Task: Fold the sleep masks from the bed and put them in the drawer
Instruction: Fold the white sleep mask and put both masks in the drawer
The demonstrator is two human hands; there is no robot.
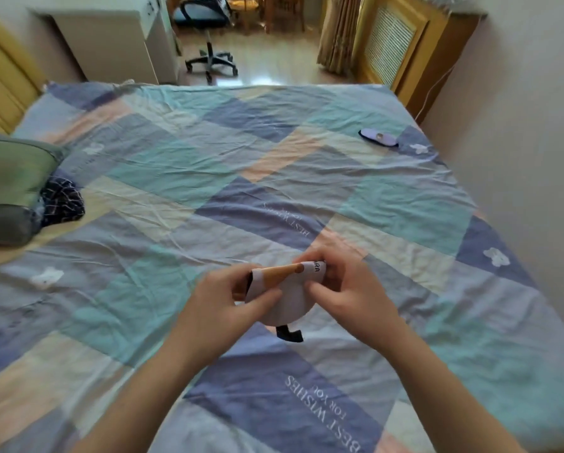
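I hold a pale lilac sleep mask (290,305) just above the bed, near its front middle. It is partly doubled over, with an orange-brown print along its top edge and a black strap end hanging below. My left hand (221,299) pinches its left side and my right hand (349,295) grips its right side. A second lilac sleep mask with a dark rim (378,137) lies flat at the far right of the bed, well out of reach of both hands. No drawer is in view.
The bed (182,178) has a wrinkled patchwork cover in blue, teal and peach. A green pillow (12,171) and dark checked cloth (63,201) lie at the left edge. Beyond the bed stand a white cabinet (110,44), an office chair (208,34) and a radiator cover (391,44).
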